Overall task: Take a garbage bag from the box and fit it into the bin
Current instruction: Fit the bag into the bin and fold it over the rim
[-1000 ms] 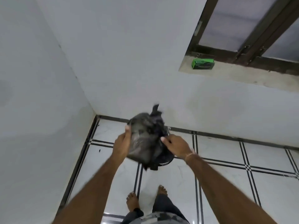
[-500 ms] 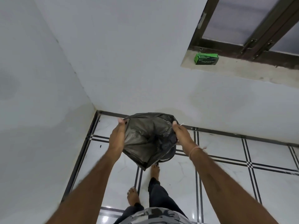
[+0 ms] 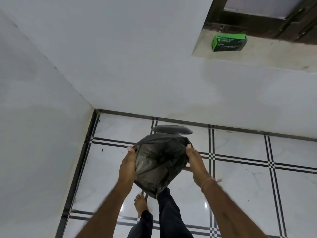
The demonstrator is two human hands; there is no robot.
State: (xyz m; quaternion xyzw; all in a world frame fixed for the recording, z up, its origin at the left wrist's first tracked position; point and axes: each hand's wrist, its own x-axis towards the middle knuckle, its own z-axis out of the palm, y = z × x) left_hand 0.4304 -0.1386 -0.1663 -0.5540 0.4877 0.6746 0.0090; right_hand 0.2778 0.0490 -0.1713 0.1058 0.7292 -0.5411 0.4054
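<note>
A dark grey garbage bag (image 3: 158, 164) hangs in the air between my two hands, its mouth pulled open at the top. My left hand (image 3: 127, 166) grips the bag's left edge and my right hand (image 3: 194, 161) grips its right edge. Behind the bag, a dark rounded piece of the bin (image 3: 171, 130) shows on the floor near the wall; the rest of the bin is hidden by the bag. The green garbage bag box (image 3: 229, 42) lies on the window sill at the upper right.
A white wall corner stands at the left and ahead. The floor is white tile with black lines (image 3: 240, 162). My bare left foot (image 3: 140, 202) and dark trouser legs are below the bag. The stone window sill (image 3: 267, 54) juts out at the upper right.
The crumpled bag has been pulled open between my hands. The view has tilted down and the bin's far part now shows behind the bag.
</note>
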